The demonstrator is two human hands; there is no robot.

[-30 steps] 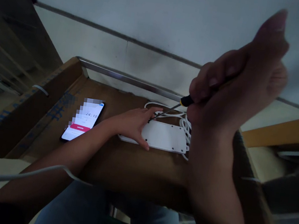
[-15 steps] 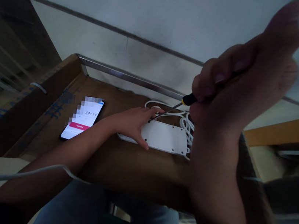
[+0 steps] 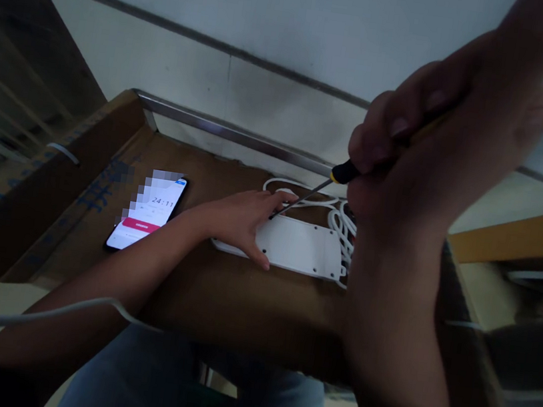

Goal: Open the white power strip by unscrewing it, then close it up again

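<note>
Gripping the screwdriver [image 3: 344, 172] in our right hand [image 3: 430, 135], we have our fingers curled tight around its dark handle, and the shaft slants down and to the left. Its tip meets the white strip [image 3: 303, 245] at a dark spot by the far edge, just beside our left hand [image 3: 242, 216]; we cannot tell how deep it sits. The strip lies below and to the left of our right grip, well apart from those fingers. Over the strip's left part we spread our left hand wide, thumb at the near edge and forefinger reaching past the far one, so that the strip runs under the palm and out to the right. It lies flat on the cardboard [image 3: 238, 300], several dark round spots showing in its face. Behind it and at its right end we see loops of white cable [image 3: 343, 226]. Near our left forearm lies a phone [image 3: 149, 213], its screen lit.
</note>
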